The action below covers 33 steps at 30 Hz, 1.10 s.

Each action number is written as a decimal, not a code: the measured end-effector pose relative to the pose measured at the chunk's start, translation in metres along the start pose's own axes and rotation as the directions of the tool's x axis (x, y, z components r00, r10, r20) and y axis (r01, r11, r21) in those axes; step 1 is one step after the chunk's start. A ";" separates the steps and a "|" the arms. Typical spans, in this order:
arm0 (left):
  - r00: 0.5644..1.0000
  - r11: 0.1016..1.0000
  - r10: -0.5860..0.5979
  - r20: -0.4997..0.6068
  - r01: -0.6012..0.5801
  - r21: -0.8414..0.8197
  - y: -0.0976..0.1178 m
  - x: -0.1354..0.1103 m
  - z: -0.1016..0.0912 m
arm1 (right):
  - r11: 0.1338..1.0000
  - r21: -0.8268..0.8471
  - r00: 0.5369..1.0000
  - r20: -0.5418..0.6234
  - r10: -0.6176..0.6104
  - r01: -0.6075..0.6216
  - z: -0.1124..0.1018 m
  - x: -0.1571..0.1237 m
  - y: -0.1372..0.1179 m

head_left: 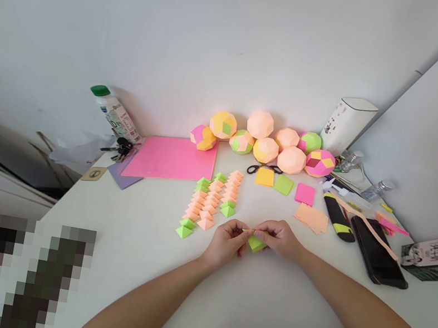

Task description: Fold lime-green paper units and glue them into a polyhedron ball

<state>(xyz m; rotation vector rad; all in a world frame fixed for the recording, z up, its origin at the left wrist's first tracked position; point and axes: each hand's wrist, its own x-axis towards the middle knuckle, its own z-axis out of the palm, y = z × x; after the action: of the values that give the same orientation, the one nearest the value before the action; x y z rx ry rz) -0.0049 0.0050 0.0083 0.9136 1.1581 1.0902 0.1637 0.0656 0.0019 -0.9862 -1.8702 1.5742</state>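
Between my two hands is a piece of green paper (257,244), partly folded and covered in places by the fingers. My left hand (228,240) pinches its left edge between thumb and fingers. From the other side, my right hand (282,239) grips its top right edge, the thumb lying along the paper. Just beyond my left hand stand three rows of folded paper units, mostly peach (206,223) with some green ones (185,229). Stacks of peach (311,218), green (283,184), pink (305,194) and orange paper squares (264,177) lie past my right hand.
Several multicoloured paper balls (291,160) line the wall. Black scissors (252,168) lie before them. A pink board (173,159), keys (123,148) and a bottle (119,118) are at left. At right are a utility knife (339,218), a phone (379,254), a carton (435,259) and a white container (346,127).
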 end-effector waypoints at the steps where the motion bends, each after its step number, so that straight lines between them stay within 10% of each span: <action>1: 1.000 1.000 0.003 -0.004 -0.003 -0.003 0.000 0.000 0.000 | 1.000 0.006 1.000 0.001 0.002 -0.002 0.000 0.000 0.000; 18: 0.996 0.989 0.042 -0.080 -0.053 -0.141 0.001 0.001 -0.004 | 0.992 0.097 0.997 -0.004 0.076 -0.076 -0.001 0.001 -0.002; 33: 1.000 0.988 -0.016 0.021 0.013 0.151 0.000 -0.002 0.001 | 0.993 -0.106 0.999 0.009 -0.043 0.044 0.004 -0.001 -0.004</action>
<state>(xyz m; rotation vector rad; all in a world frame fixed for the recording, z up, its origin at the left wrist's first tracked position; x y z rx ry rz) -0.0043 0.0028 0.0090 1.0311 1.2396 0.9879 0.1610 0.0621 0.0049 -0.9789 -1.9843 1.4681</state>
